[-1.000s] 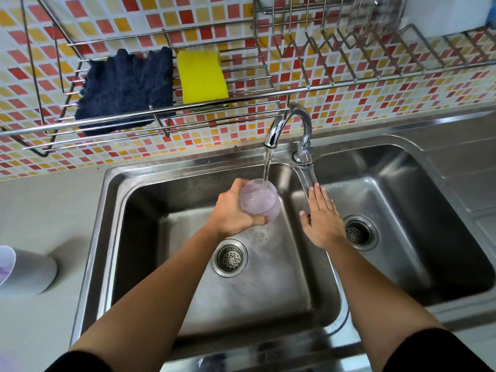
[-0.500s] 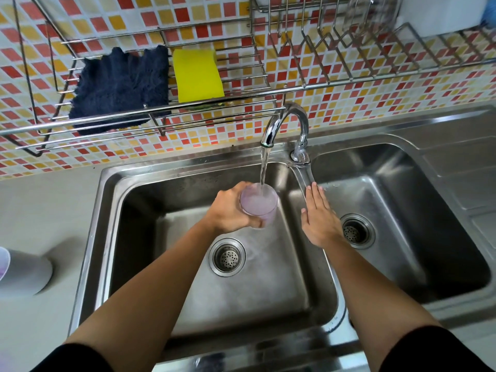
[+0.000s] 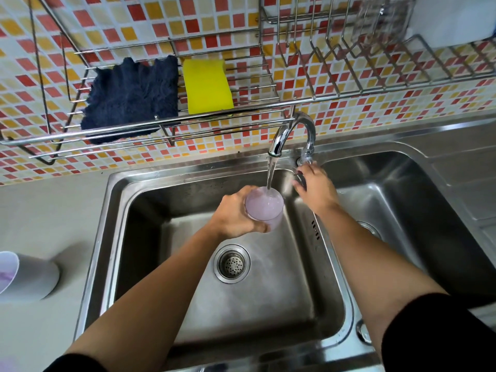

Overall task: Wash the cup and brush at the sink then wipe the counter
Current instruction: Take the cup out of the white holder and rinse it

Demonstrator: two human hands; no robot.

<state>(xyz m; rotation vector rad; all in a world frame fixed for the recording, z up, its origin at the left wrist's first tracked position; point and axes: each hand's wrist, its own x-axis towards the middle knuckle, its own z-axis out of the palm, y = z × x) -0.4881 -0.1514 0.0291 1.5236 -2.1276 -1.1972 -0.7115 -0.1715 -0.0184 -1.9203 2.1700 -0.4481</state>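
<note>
My left hand point(image 3: 236, 216) grips a pale purple cup point(image 3: 264, 205) from the side, holding it upright over the left basin point(image 3: 171, 200). Water point(image 3: 271, 170) runs from the chrome faucet point(image 3: 292, 127) straight into the cup. My right hand point(image 3: 318, 191) is at the base of the faucet, fingers curled round the tap lever point(image 3: 300, 179). A dark blue cloth point(image 3: 131, 100) and a yellow sponge point(image 3: 206, 87) lie on the wire shelf above the sink. No brush shows in this view.
A grey cup point(image 3: 29, 277) lies on its side on the grey counter point(image 3: 48, 210) at the far left. The right basin point(image 3: 418, 210) sits beside my right arm. A wire dish rack point(image 3: 349, 63) hangs on the tiled wall overhead.
My right hand moved from resting flat on the divider between the basins up to the tap lever and curled round it. The cup stays under the stream.
</note>
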